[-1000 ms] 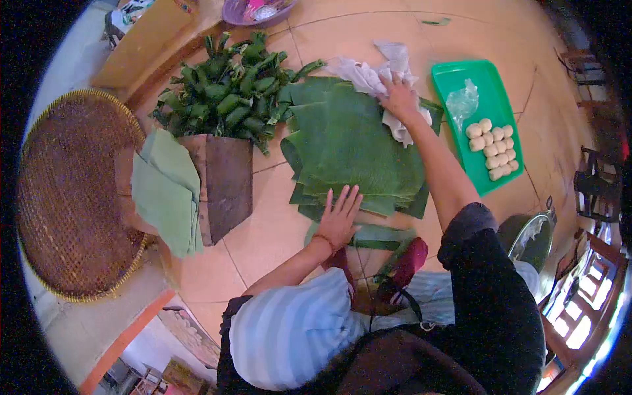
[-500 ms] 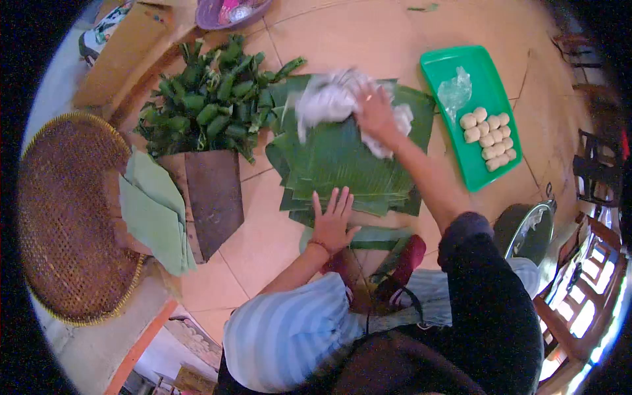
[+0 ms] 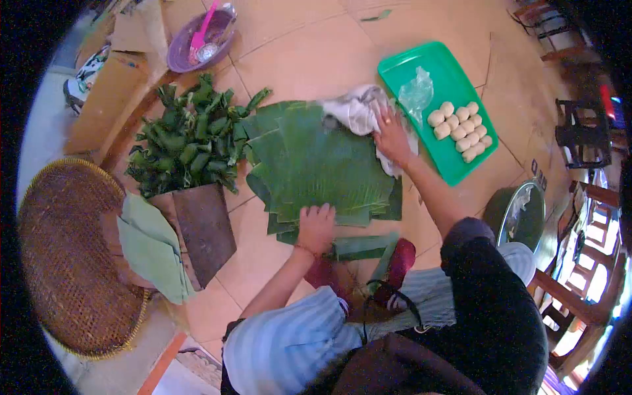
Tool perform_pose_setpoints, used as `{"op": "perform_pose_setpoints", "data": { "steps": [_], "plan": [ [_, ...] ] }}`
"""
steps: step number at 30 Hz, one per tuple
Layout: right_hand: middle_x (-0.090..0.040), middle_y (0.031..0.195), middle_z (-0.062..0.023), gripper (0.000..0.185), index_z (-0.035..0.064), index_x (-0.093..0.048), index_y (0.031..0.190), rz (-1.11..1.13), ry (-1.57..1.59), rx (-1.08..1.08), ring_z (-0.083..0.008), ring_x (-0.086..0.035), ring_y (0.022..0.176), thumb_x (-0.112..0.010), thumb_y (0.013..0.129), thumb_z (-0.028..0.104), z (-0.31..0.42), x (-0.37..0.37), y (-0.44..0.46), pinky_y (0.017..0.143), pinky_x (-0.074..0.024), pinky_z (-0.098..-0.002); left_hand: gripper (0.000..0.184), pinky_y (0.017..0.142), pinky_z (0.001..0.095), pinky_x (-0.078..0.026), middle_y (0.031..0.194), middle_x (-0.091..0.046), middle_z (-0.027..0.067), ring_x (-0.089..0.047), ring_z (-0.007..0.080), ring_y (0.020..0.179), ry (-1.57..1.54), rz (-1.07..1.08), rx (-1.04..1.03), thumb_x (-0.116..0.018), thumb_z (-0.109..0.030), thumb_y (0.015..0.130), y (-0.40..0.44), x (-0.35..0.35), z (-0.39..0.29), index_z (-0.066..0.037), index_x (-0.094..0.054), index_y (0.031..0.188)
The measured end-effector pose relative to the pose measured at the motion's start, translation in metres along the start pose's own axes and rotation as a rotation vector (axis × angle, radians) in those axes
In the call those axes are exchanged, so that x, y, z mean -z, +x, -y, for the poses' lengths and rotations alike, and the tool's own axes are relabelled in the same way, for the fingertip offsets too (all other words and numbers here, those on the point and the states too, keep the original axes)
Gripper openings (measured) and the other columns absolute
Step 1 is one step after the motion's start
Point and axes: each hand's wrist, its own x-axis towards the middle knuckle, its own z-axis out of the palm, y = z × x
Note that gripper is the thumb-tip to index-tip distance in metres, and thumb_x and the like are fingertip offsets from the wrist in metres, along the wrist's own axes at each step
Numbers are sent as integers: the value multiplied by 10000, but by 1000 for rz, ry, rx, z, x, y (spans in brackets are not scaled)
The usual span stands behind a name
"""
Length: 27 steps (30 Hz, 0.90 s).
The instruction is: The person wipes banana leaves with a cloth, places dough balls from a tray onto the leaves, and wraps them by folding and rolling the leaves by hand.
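A stack of green banana leaves (image 3: 322, 164) lies on the tiled floor in front of me. My right hand (image 3: 393, 138) is closed on a whitish cloth (image 3: 359, 112), bunched over the stack's far right corner with part of it hanging past the edge. At the near edge of the stack, my left hand (image 3: 316, 228) has its fingers bent and close together on the leaves; its thumb is hidden. Narrow leaf strips (image 3: 359, 247) lie between the stack and my feet.
Left of the stack is a heap of folded leaf parcels (image 3: 191, 141), with a brown box (image 3: 204, 224) and a woven tray (image 3: 79, 257) nearer. A purple basin (image 3: 181, 56) holds a pink utensil. On the right, a green tray (image 3: 454, 164) carries several pale dough balls (image 3: 461, 128), near a metal pot (image 3: 503, 210).
My right hand has drawn the cloth to the right across the leaves. My left hand's spread fingers have come together and bent at the near edge. The view has shifted slightly.
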Motion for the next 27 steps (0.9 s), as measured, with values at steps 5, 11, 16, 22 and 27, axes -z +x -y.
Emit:
{"op": "perform_pose_setpoints", "data": {
  "steps": [5,11,16,22,27],
  "plan": [
    [-419,1261,-215,501,86,-387,1265,-13,127,-174,-424,-472,1065,-526,785,119,-14,-6,45,873,-414,-466,534,1030,582,-130,1392,-295,102,-259,314,1281,103,-314,-154,-584,-338,775,11,20,19,-125,-444,1244],
    [-603,847,-92,345,64,-539,1070,-17,1096,-798,-223,-573,758,-605,782,242,4,119,52,655,-457,-351,456,986,563,-247,1271,-441,118,-373,308,1206,89,-429,-299,-583,-270,784,10,2,34,-103,-487,1197],
    [-567,827,-27,353,47,-544,1038,-357,1362,-737,-137,-525,719,-577,828,328,-59,193,23,605,-441,-308,262,795,319,-460,998,-607,137,-586,248,920,-377,-631,-202,-509,-172,857,6,22,31,-35,-540,1078],
    [-590,999,-134,472,10,-500,1157,-604,966,-674,-249,-573,873,-534,835,354,1,242,-6,771,-448,-346,211,679,213,-402,849,-598,20,-509,86,754,-1322,-971,285,-465,-164,915,-16,65,6,7,-580,962],
    [-503,1165,-172,547,8,-389,1279,-46,987,-451,-299,-492,1049,-585,779,109,110,170,-46,898,-388,-373,247,754,218,-396,960,-564,-2,-493,77,847,-1561,-888,367,-485,-166,905,-11,36,4,-21,-537,1097]
  ]
}}
